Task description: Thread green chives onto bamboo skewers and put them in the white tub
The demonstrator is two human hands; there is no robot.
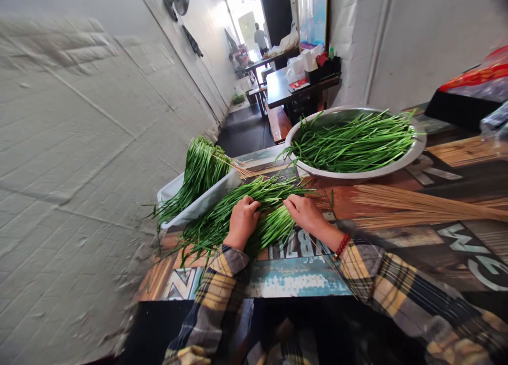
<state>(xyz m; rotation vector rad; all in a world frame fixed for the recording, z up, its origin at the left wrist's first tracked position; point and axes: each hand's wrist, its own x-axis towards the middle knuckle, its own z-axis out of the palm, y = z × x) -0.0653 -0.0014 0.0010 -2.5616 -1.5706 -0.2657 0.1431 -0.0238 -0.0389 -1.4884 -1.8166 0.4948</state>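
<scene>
A loose pile of green chives (222, 217) lies on the printed table (293, 277) in front of me. My left hand (243, 219) rests on the pile with its fingers curled down into the stalks. My right hand (304, 211) lies beside it, fingers closed over the same stalks. A red bead bracelet (341, 246) circles my right wrist. Both arms wear plaid sleeves.
A white tray (198, 201) at the left holds skewered chive bundles. A round metal basin (397, 161) of chives stands behind. Bamboo skewers (416, 206) lie at the right. A tiled wall runs along the left. Dark tables and a distant person fill the far aisle.
</scene>
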